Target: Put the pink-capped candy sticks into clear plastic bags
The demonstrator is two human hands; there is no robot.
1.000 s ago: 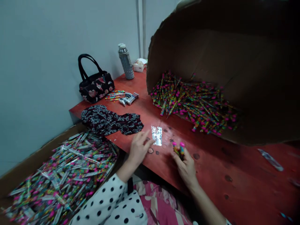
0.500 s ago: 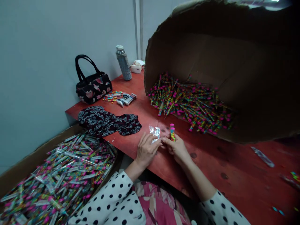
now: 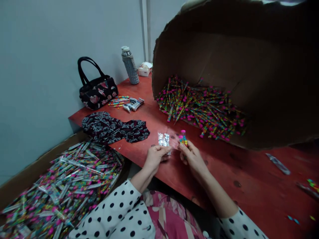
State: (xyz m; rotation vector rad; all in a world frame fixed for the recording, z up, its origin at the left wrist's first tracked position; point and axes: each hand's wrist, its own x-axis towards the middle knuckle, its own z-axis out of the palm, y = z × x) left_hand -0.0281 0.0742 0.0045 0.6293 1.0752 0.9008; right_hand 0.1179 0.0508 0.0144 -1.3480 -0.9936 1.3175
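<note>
My left hand (image 3: 155, 160) is closed, thumb against fingers, on clear plastic sleeves (image 3: 163, 139) whose shiny ends stick up above the fingertips. A short gap to the right, my right hand (image 3: 191, 155) is wrapped round multicoloured sticks with pink caps (image 3: 183, 136). Two pink caps show above its fingers; the lower ends of the sticks are hidden. Both hands are just above the near edge of the red table (image 3: 219, 169). Beyond them lies a heap of similar pink-capped sticks (image 3: 194, 109) inside a large cardboard box (image 3: 224, 56) tipped on its side.
A second box (image 3: 42, 162) at lower left holds many sticks in clear sleeves (image 3: 67, 186). On the table are a dark patterned cloth (image 3: 114, 127), a floral handbag (image 3: 98, 93), a flask (image 3: 130, 68), a tissue box (image 3: 145, 69) and a clear packet (image 3: 277, 163).
My hands have moved apart; the right drew slightly right and away from the sleeves. The sticks in it now show two separated caps. The left fingers are pinched closer on the sleeves.
</note>
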